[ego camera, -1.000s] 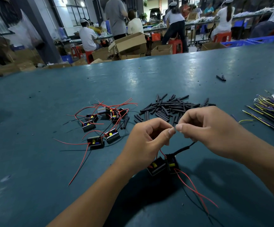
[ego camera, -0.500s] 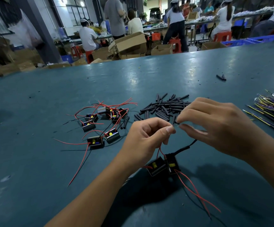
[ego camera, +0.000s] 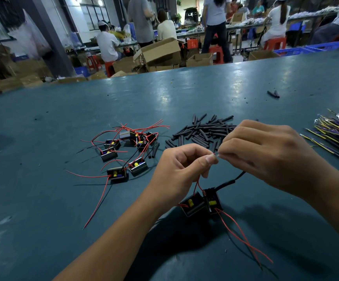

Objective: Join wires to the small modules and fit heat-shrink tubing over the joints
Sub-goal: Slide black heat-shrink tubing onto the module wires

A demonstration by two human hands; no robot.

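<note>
The teal table [ego camera: 42, 220] carries everything. The right hand [ego camera: 270, 159] and the left hand [ego camera: 180, 171] meet above it, fingertips almost touching, and each pinches the bare end of a thin red wire [ego camera: 198, 184]. This wire goes down to two small black modules [ego camera: 202, 202] lying together just below the hands. A pile of black heat-shrink tubes [ego camera: 201, 132] lies behind the hands, a group of wired modules [ego camera: 128, 153] to the left, yellow and purple wires [ego camera: 337, 136] at the right edge.

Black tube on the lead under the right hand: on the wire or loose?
On: black tube sleeves the lead between module and right hand.
</note>
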